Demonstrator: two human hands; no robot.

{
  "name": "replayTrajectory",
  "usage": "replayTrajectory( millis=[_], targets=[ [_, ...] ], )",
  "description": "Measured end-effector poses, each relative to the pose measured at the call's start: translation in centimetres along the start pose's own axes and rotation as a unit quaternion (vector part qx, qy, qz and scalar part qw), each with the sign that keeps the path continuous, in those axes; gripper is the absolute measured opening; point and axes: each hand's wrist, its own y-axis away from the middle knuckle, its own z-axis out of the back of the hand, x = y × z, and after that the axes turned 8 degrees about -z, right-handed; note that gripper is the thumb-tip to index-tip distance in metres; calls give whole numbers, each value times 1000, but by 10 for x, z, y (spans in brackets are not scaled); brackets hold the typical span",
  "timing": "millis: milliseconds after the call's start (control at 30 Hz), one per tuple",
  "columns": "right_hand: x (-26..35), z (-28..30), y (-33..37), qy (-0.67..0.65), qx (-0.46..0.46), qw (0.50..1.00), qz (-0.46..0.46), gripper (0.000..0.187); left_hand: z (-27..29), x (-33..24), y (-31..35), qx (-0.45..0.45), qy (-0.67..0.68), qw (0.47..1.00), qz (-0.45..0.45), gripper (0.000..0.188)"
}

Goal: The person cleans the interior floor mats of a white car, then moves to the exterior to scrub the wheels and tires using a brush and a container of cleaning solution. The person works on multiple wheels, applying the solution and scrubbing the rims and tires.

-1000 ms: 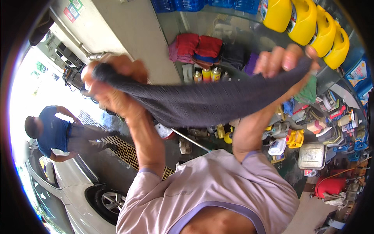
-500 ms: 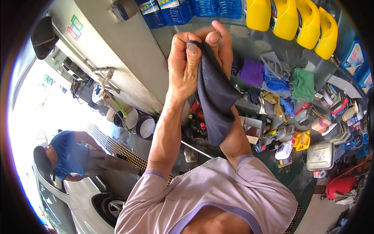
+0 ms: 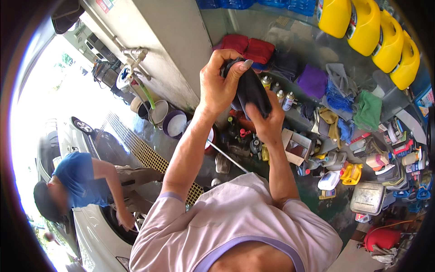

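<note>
A dark cloth (image 3: 254, 93), bunched into a narrow bundle, is held up in front of me between both hands. My left hand (image 3: 219, 84) is closed on its upper end, the thumb pressed over it and the fingers curled behind. Lower down, my right hand (image 3: 268, 120) grips the other end with its thumb against the fabric; most of its fingers are hidden behind the cloth. Beyond the hands, folded red cloths (image 3: 253, 49) lie on a shelf, with several spray cans (image 3: 287, 100) close to my right hand.
Yellow jugs (image 3: 368, 27) line the upper shelf. Purple (image 3: 312, 80) and green (image 3: 368, 110) cloths lie below, near crowded bottles and a cardboard box (image 3: 297, 144). Buckets (image 3: 174, 124) stand by the pillar (image 3: 167, 41). At left, a person in blue (image 3: 84, 177) bends beside a white car (image 3: 97, 231).
The cloth, hanging loose before, is now gathered into a smaller bundle. My right hand has dropped from the top to the lower end. The co-worker's arm now reaches to the car wheel.
</note>
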Motion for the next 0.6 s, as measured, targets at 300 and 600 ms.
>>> replayTrajectory(
  millis=[300,600],
  targets=[
    [12,14,-34,136,163,975,-68,28,88,52,62,32,-26,993,114,21],
    [-14,-31,-87,-327,261,878,-232,69,108,69,9,-59,270,924,263,85]
  ],
)
